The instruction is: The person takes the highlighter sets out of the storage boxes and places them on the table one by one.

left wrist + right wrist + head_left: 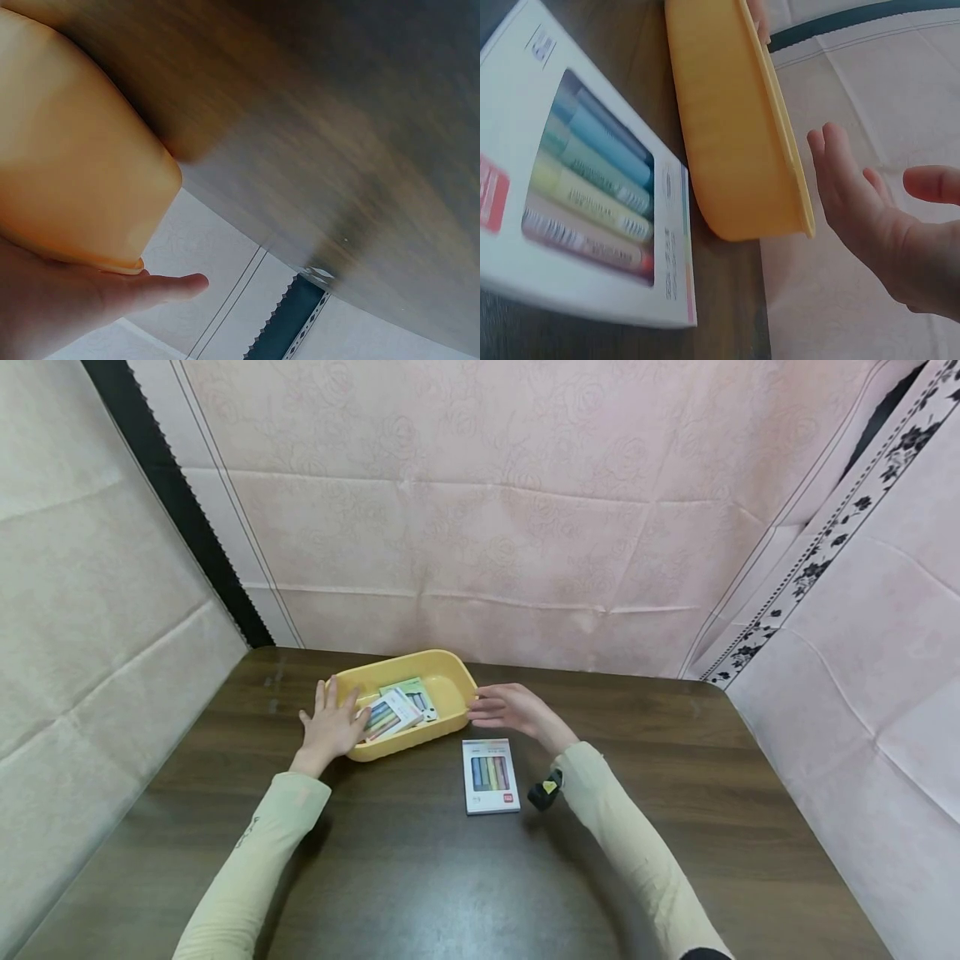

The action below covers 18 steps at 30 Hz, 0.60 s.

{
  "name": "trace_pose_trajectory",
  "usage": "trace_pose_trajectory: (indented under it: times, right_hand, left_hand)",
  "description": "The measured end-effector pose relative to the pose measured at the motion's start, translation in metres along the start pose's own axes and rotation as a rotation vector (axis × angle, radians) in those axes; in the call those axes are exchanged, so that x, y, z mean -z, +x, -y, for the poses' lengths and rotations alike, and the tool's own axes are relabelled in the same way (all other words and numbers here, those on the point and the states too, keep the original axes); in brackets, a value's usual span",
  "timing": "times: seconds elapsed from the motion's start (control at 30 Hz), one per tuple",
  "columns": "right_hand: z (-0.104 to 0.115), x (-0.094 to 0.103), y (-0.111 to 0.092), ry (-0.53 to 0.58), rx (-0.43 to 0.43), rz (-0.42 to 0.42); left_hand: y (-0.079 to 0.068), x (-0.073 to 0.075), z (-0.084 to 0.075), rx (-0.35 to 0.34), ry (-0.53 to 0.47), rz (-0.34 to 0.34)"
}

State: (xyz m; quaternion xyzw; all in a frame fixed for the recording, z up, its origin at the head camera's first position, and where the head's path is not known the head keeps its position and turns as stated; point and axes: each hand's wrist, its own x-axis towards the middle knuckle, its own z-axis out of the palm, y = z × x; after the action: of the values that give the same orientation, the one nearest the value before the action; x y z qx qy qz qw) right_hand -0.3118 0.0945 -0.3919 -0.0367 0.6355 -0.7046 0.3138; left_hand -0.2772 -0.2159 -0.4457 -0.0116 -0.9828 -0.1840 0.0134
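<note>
A yellow plastic basket stands near the table's far edge. Inside it lie a white box of markers and a green box, partly overlapped. My left hand rests on the basket's left end with fingers spread; in the left wrist view its straight thumb lies along the rim. Beside the basket's right end is my right hand, fingers extended and holding nothing; the right wrist view shows a gap between it and the rim. A second white marker box, with a window onto several pastel markers, lies flat in front of the basket.
The dark wooden table carries all of these. Pale patterned cloth hangs behind it and at both sides. A small black device sits at the right wrist.
</note>
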Motion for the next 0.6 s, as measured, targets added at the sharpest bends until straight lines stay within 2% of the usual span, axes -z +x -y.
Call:
trace_pose_trajectory:
  times: [0.27, 0.6]
  right_hand:
    - [0.002, -0.008, 0.007, 0.120, -0.016, 0.024]
    - [0.002, -0.015, 0.011, 0.213, -0.018, 0.060]
  left_hand:
    - [0.000, 0.000, 0.000, 0.001, -0.005, 0.005]
    - [0.001, 0.000, 0.000, 0.004, 0.001, 0.003]
